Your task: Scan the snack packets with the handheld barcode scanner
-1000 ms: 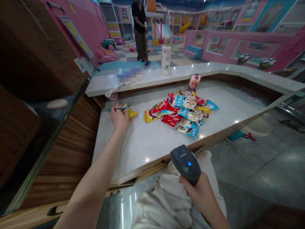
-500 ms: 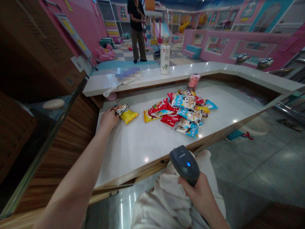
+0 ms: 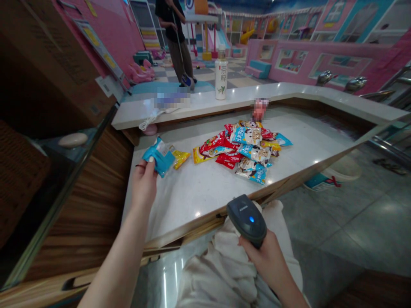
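Note:
Between the thumb and fingers of my left hand [image 3: 146,173] is a blue snack packet [image 3: 160,156], lifted at the left part of the counter. Just beyond it lies a yellow snack packet [image 3: 180,157] on the white surface. My right hand [image 3: 265,254] grips the handle of a dark barcode scanner [image 3: 246,220] with a blue light, above my lap. In the middle of the counter sits a heap of red, blue and yellow snack packets [image 3: 239,147], apart from both hands.
A white bottle [image 3: 221,79] stands on the raised ledge [image 3: 199,102], beside a blurred-out blue item and a white cable [image 3: 149,122]. Left is a cardboard box [image 3: 64,64]. A white bucket [image 3: 343,171] is on the floor at right. Beyond the ledge, a person [image 3: 175,38] holds a long-handled tool.
My left hand has picked up the packet next to the yellow one, turning its blue side up and bringing it nearer. The scanner has barely moved. The person beyond has shifted left.

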Demonstrator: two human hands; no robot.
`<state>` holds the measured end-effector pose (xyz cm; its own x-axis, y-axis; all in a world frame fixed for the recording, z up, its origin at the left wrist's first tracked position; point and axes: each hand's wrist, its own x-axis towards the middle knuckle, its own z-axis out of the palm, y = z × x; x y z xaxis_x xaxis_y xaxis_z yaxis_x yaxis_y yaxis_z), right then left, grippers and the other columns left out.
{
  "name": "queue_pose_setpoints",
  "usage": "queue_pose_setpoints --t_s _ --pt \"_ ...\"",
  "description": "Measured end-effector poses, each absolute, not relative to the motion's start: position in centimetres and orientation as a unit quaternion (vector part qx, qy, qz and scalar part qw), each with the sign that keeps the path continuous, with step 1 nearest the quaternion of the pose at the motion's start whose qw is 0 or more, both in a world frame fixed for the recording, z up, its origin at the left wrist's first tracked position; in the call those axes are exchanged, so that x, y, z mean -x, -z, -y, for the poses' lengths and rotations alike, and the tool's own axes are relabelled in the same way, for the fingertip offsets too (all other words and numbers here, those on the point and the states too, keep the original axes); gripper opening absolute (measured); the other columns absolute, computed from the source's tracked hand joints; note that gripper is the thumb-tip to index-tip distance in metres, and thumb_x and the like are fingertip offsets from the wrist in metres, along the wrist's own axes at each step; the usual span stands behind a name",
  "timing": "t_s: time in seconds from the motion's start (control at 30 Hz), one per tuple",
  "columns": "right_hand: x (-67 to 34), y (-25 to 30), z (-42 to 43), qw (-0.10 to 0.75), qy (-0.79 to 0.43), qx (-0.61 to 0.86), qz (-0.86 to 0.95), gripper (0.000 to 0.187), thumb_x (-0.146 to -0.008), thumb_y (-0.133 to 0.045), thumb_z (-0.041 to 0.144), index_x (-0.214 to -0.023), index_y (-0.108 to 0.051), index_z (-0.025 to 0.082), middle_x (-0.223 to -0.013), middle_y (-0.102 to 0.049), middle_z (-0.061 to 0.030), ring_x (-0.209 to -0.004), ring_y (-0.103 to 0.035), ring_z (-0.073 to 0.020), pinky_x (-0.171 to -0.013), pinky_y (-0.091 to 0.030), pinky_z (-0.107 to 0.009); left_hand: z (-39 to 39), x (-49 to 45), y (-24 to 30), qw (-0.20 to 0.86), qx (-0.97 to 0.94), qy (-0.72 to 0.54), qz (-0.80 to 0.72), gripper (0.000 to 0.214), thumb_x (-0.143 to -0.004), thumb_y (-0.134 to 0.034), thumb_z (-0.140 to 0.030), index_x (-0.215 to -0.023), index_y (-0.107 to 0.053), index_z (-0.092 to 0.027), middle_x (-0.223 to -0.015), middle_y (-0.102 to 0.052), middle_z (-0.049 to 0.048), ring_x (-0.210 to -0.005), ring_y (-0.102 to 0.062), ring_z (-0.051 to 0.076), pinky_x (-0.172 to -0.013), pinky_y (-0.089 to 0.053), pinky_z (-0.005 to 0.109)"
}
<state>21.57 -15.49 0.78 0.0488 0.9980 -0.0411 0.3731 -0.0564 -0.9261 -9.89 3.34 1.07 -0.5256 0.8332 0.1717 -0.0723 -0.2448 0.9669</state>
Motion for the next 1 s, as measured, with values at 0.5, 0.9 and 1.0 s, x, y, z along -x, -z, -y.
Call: queue_pose_setpoints --t_s 0.5,0.9,1.0 --pt "-21.3 -0.4 15.0 0.401 -0.399 0.617 0.547 0.014 -0.079 -0.064 0.029 -0.073 -0.069 0.017 -0.042 -0.056 0.0021 -0.051 -0.061 -0.0195 -0.046 -0.047 -0.023 1.9 -0.8 1.4 0.667 -0.206 -0.558 -0.448 0.047 -0.073 -0.082 -0.041 -0.112 -0.067 -0.020 -0.104 -0.075 0.0084 -0.090 -0.073 0.024 -0.082 -0.061 0.036" --pt "-19.8 -1.2 13.7 0.400 -0.372 0.584 0.600 0.012 -0.080 -0.064 0.023 -0.086 -0.072 0.017 -0.070 -0.074 -0.0046 -0.071 -0.071 -0.0239 -0.062 -0.053 -0.027 2.4 -1.6 3.3 0.588 -0.267 -0.623 -0.442 0.044 -0.069 -0.085 -0.040 -0.101 -0.063 -0.018 -0.087 -0.071 -0.0002 -0.073 -0.067 0.012 -0.069 -0.056 0.023" --pt "-19.6 -1.2 13.8 0.387 -0.371 0.577 0.616 0.013 -0.079 -0.063 0.022 -0.087 -0.072 0.017 -0.076 -0.075 -0.0050 -0.072 -0.070 -0.0236 -0.066 -0.053 -0.028 2.7 -1.7 3.7 0.564 -0.290 -0.633 -0.444 0.041 -0.069 -0.085 -0.039 -0.096 -0.061 -0.019 -0.080 -0.068 -0.0032 -0.068 -0.064 0.010 -0.067 -0.054 0.022"
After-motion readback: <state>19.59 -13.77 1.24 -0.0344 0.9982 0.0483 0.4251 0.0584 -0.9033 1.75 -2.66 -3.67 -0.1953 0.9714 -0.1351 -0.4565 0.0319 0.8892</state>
